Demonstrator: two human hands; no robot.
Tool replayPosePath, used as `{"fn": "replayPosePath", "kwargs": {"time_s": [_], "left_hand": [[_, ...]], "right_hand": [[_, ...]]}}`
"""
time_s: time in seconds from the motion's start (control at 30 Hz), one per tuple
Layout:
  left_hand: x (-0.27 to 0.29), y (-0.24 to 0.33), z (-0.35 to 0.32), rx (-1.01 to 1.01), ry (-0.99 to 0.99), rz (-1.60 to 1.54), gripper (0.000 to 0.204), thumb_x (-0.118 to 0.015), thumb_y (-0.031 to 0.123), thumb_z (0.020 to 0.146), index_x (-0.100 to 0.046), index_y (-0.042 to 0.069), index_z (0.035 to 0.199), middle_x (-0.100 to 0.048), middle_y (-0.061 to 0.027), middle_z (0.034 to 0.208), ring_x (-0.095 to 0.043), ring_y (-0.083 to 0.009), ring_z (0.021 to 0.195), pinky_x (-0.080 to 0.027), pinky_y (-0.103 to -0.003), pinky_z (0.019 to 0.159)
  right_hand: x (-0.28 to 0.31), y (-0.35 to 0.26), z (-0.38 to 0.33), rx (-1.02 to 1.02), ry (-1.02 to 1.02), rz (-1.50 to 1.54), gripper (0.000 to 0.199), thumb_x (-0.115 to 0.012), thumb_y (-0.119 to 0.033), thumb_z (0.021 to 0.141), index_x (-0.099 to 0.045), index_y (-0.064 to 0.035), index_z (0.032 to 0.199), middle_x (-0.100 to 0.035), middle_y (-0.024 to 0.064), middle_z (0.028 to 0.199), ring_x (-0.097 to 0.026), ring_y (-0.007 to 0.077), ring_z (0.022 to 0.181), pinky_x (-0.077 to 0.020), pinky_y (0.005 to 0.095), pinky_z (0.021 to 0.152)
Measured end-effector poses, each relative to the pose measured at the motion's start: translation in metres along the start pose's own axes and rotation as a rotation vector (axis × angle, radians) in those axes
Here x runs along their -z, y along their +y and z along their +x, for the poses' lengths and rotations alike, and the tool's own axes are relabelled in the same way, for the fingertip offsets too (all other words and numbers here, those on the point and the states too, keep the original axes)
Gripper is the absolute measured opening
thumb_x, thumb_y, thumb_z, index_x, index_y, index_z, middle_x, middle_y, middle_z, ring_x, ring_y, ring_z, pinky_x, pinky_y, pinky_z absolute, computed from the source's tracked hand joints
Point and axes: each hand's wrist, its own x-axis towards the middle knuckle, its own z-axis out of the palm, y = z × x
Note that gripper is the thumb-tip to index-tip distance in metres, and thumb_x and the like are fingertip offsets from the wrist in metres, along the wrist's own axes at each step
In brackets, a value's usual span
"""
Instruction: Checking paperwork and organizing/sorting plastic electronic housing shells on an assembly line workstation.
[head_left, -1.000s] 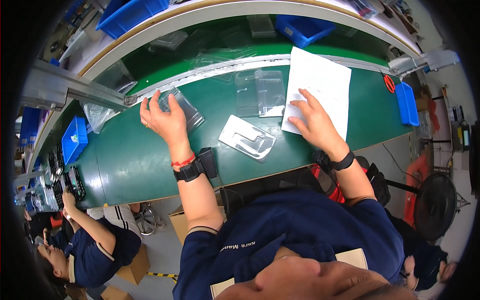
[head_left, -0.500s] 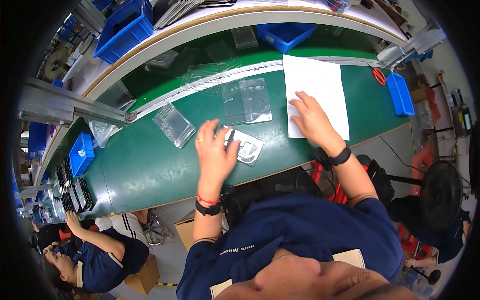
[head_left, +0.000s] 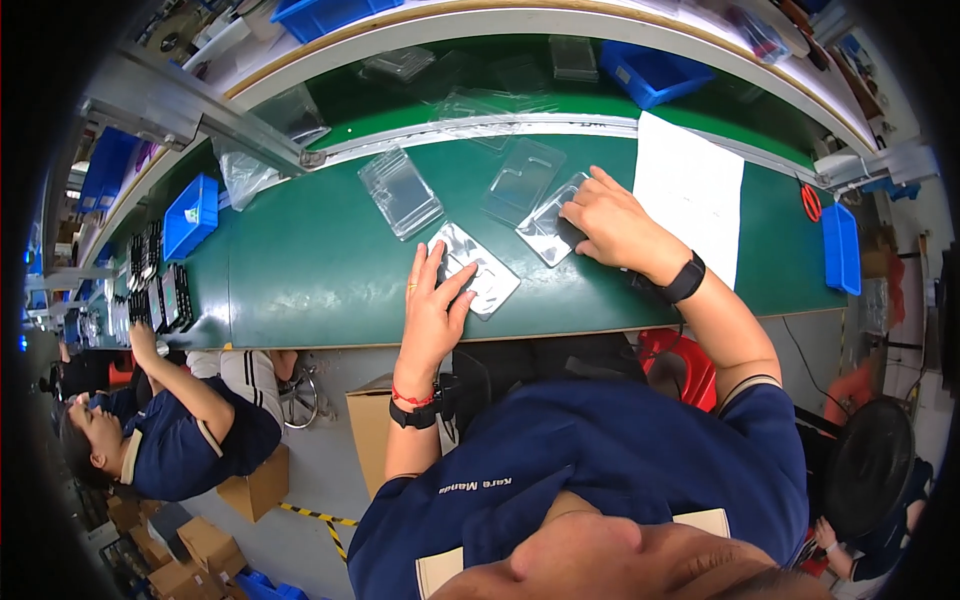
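Clear left tray point(head_left: 492, 284) and right tray point(head_left: 544, 236) in work, stacked trays point(head_left: 403, 197) untouched.
On the table point(head_left: 310, 285), the left hand point(head_left: 433, 312) spreads open on the left tray; the right hand point(head_left: 617, 228) curls at the right tray, grip unclear; what's finished I can't tell.

Navy shirt point(head_left: 640, 440), black wrist straps point(head_left: 686, 278)

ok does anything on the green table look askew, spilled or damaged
Nothing looks spilled. The clear plastic trays near the hands lie at differing angles instead of lined up, and a loose clear sheet overlaps the metal rail behind them, which looks untidy. Glare makes small cracks impossible to judge.
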Motion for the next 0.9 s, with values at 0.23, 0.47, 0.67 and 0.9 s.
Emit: {"fn": "replayPosePath", "kwargs": {"time_s": [0.23, 0.47, 0.67, 0.9], "left_hand": [[0.0, -0.009, -0.004, -0.009, 0.039, -0.043, 0.026, -0.063, 0.002, 0.08, -0.071, 0.011, 0.102, -0.049, -0.0193, 0.133, -0.037, -0.0417, 0.13, -0.036, -0.044, 0.102], [0.006, 0.012, -0.007, -0.004, 0.259, 0.03, 0.016, -0.065, 0.003, 0.08, -0.069, 0.003, 0.095, -0.059, -0.0166, 0.12, -0.05, -0.035, 0.118, -0.039, -0.041, 0.098], [-0.02, 0.05, 0.008, 0.23, 0.185, -0.83, 0.016, -0.062, 0.004, 0.087, -0.063, -0.002, 0.102, -0.064, -0.0122, 0.101, -0.06, -0.0178, 0.095, -0.049, -0.028, 0.079], [-0.053, 0.06, 0.03, 0.391, -0.043, -1.482, 0.009, -0.059, 0.01, 0.092, -0.056, 0.003, 0.097, -0.059, -0.0099, 0.1, -0.061, -0.0197, 0.095, -0.053, -0.032, 0.076]], "right_hand": [[-0.013, 0.011, -0.004, 0.17, 0.003, 0.113, 0.043, -0.078, -0.009, 0.058, -0.057, -0.0042, 0.095, -0.046, 0.0195, 0.131, -0.046, 0.037, 0.116, -0.0374, 0.0432, 0.101], [-0.008, -0.008, -0.019, 0.049, 0.019, 0.174, 0.059, -0.074, -0.007, 0.057, -0.052, -0.0056, 0.111, -0.048, 0.018, 0.123, -0.048, 0.0368, 0.108, -0.0427, 0.0416, 0.093], [-0.01, -0.012, -0.032, -0.275, 0.231, 1.013, 0.065, -0.082, -0.012, 0.063, -0.049, -0.0058, 0.118, -0.056, 0.0082, 0.114, -0.057, 0.0174, 0.096, -0.0468, 0.0298, 0.08], [-0.018, -0.041, -0.03, -0.27, 0.338, 1.037, 0.074, -0.087, -0.028, 0.06, -0.049, -0.0039, 0.119, -0.056, 0.0105, 0.112, -0.058, 0.0197, 0.093, -0.0491, 0.0317, 0.076]]}}
